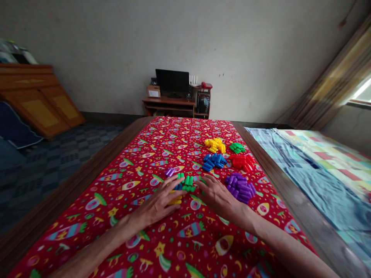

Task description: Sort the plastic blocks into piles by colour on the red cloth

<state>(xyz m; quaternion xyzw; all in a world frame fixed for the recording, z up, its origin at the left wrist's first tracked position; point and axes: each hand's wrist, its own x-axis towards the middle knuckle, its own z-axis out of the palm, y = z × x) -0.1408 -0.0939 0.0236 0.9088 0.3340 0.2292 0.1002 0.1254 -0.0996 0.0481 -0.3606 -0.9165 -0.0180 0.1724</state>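
My left hand (pixel 159 204) lies flat on the red patterned cloth (pixel 139 162), fingers stretched over a few yellow pieces (pixel 175 200). My right hand (pixel 216 195) rests flat beside it, fingers spread toward a small mixed cluster of green pieces (pixel 188 182) and purple pieces (pixel 170 172). Right of my right hand sits a purple pile (pixel 241 187). Farther off lie a blue pile (pixel 214 161), a red pile (pixel 242 161), a yellow pile (pixel 215 144) and a green pile (pixel 237 147).
The cloth covers a wooden table whose edge (pixel 87 170) shows on the left. A bed with a patchwork sheet (pixel 313 162) runs along the right. A desk with a monitor (pixel 172 82) stands at the far wall. A wooden cabinet (pixel 40 100) is at left.
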